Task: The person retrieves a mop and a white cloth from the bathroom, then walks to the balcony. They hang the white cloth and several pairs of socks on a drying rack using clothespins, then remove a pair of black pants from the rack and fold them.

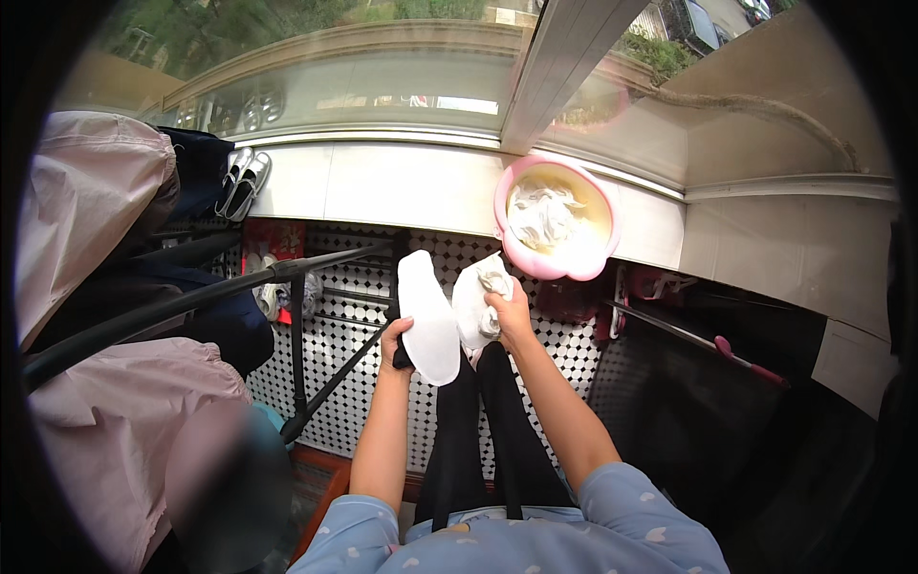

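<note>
My left hand (397,337) is closed round a black shoe, whose flat white sole (427,316) faces up towards me. Dark material shows between the sole and my fingers. Beside it, my right hand (512,314) grips a crumpled white cloth (494,279) bunched against a second white, sole-shaped piece (469,308). Whether that piece belongs to another shoe I cannot tell. The two white shapes are close together over my knees. Just beyond my right hand, a pink basin (507,234) on the window ledge holds wet-looking white cloth (545,212) and pale liquid.
A pair of silver shoes (247,184) rests at the ledge's (411,182) left end. Along my left runs a black drying rack (287,271) hung with pink clothes (105,182) and dark ones. A pink-tipped rod (736,354) slants at right. The floor (335,383) is black-and-white tile.
</note>
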Motion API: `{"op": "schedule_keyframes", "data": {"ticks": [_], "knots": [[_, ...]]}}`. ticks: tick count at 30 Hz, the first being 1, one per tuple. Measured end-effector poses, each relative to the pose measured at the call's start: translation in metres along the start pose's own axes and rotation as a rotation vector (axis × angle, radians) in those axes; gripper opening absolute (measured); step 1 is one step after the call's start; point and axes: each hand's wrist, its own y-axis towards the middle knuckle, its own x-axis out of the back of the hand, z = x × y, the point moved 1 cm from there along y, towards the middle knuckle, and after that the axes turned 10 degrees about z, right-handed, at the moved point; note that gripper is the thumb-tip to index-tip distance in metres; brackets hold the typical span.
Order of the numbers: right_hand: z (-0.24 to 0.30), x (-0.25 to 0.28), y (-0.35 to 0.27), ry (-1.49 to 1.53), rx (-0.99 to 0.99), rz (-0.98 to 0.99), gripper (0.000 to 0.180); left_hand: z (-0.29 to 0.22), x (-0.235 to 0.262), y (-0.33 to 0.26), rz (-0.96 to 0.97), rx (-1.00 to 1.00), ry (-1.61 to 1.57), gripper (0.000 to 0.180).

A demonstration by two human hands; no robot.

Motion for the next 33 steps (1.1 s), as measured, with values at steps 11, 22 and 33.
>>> {"op": "schedule_keyframes", "data": {"ticks": [11, 22, 33], "knots": [[-0.025, -0.053, 0.165, 0.079, 0.084, 0.111, 0.038, -0.064, 0.044, 0.075, 0.002, 0.033, 0.042, 0.048], [-0.094, -0.031, 0.276, 0.124, -0.145, -0.26, 0.041, -0.079, 0.089, 0.111, -0.039, 0.04, 0.068, 0.052], [-0.037, -0.056, 0.169, -0.079, -0.1, 0.165, 0.028, -0.089, 0.084, 0.137, -0.102, 0.012, 0.348, 0.05]]}}
